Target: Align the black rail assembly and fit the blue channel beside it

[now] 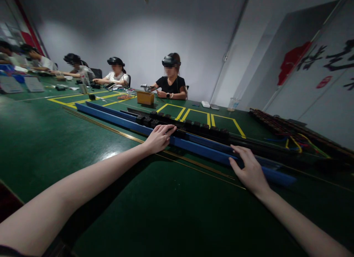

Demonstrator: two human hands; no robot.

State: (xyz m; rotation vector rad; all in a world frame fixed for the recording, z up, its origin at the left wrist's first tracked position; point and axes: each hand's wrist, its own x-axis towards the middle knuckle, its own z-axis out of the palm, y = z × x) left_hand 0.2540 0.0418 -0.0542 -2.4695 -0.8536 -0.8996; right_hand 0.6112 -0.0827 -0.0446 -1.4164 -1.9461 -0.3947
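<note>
A long blue channel [201,149] runs slantwise across the table in front of me. Dark strips with black blocks [146,120] lie in and behind it. My left hand [159,138] reaches over the channel's near wall, its fingers together and bent at a dark piece; what they pinch, if anything, is hidden. Farther right, my right hand [249,171] is at the channel's near side with thumb and fingers apart. Its fingertips are at the channel's upper edge; whether they touch is unclear. Several thin brass-coloured rods [129,136] lie along the near side, passing under my left wrist.
Yellow tape rectangles [190,110] mark the green table [177,212] beyond the channel. A yellowish box [145,98] stands before a seated person [173,81]. Dark strips with coloured wires [297,142] lie at right, and a clear cup [233,103] stands at the far edge. More people sit at left.
</note>
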